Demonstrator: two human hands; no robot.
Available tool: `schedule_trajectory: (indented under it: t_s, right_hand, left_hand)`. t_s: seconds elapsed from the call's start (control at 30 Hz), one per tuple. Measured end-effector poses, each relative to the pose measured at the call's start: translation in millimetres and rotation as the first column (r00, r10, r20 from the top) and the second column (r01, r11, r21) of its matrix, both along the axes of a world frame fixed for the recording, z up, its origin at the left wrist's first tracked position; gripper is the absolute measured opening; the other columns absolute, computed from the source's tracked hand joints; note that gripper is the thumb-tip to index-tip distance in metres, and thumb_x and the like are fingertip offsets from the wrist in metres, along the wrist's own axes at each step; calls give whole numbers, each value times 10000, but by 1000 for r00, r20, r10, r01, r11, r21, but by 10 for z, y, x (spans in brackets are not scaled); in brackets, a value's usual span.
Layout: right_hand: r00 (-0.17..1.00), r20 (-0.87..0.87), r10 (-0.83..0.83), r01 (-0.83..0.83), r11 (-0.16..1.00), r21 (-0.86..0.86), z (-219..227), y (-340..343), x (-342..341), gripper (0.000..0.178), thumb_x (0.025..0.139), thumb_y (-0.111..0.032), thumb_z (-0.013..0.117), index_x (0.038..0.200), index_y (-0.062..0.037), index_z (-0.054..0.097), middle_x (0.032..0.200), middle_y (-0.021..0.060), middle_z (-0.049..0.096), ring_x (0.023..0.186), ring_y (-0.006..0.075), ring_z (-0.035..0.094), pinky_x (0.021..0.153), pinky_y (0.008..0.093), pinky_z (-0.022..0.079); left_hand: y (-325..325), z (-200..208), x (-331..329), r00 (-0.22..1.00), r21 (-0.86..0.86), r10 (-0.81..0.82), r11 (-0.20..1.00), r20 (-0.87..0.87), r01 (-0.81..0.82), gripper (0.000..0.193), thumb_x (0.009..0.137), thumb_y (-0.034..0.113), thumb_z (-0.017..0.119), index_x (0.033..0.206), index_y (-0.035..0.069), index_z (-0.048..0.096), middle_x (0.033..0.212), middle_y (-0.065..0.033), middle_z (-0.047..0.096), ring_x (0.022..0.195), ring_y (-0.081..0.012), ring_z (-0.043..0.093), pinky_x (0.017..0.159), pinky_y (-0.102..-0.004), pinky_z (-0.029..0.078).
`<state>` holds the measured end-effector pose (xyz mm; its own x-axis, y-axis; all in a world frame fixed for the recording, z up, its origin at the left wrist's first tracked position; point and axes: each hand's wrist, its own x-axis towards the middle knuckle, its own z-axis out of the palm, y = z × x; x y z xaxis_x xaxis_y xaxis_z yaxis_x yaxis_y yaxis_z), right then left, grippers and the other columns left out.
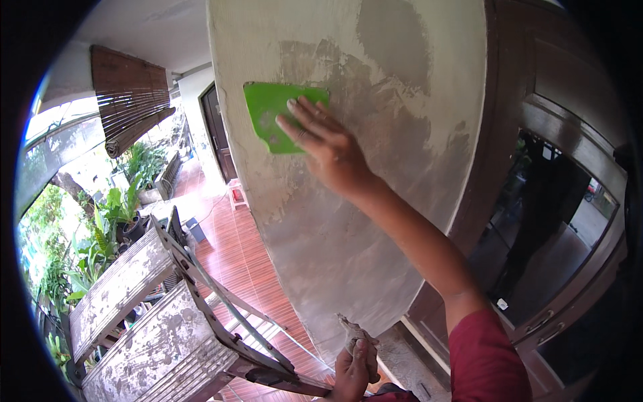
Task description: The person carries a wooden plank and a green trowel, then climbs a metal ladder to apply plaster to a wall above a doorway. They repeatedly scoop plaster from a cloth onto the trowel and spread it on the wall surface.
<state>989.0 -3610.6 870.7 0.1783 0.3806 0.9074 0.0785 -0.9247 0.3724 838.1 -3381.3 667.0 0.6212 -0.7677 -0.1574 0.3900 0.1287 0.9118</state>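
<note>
My right hand (328,144) presses a flat green plastic putty spreader (268,110) against the wall (375,167). Its fingers lie over the spreader's right side, and the thumb is hidden. Grey smears mark the green face. Around it the cream wall carries patches of grey putty, smoother and darker lower down. Close to my body at the bottom, my left hand (358,372) is closed round a grey, putty-caked thing (358,335) with a pointed upper end; its kind is hard to make out under the putty.
A paint-spattered metal stepladder (154,335) stands at the lower left. Beyond it are a red tiled floor (228,248), potted plants (117,214), a small red stool (237,193) and a rolled bamboo blind (130,94). A dark framed glass door (542,208) borders the wall's right edge.
</note>
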Motion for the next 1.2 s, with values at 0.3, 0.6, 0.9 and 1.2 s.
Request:
schedule_trajectory:
  t_s: [0.3,0.6,0.9,1.2]
  right_hand:
    - [855,-512,87,-123,992,-36,-1021,180,-318,610,710,30,611,1295,-124,537,1375,146,464,1284,301,436,1077,439,362]
    - [996,-70,-60,59,998,-9,178,-101,-448,570,725,52,608,1265,-123,559,1301,137,536,1244,305,478,1076,441,354]
    - [945,-324,-48,15,995,-103,-960,-60,-349,609,690,57,594,1276,-101,549,1343,142,498,1280,308,439,1084,444,344]
    - [975,-190,-116,143,980,136,-600,-235,-788,595,679,126,537,1228,-99,584,1272,116,563,1200,313,516,1018,429,423]
  left_hand:
    - [22,113,-17,1000,-12,-12,1000,24,12,468,980,428,371,995,0,559,545,29,388,426,-68,357,391,-237,273]
    - [50,-17,-5,988,-70,16,998,155,-5,437,962,419,429,1067,12,549,618,22,432,468,-86,379,433,-245,322]
    - [46,-43,46,996,-157,-46,986,78,57,386,995,374,419,962,12,549,701,-17,515,607,-85,480,537,-227,380]
    - [106,83,39,995,-191,-39,980,97,57,379,995,362,427,963,8,556,705,-3,513,601,-66,466,525,-215,366]
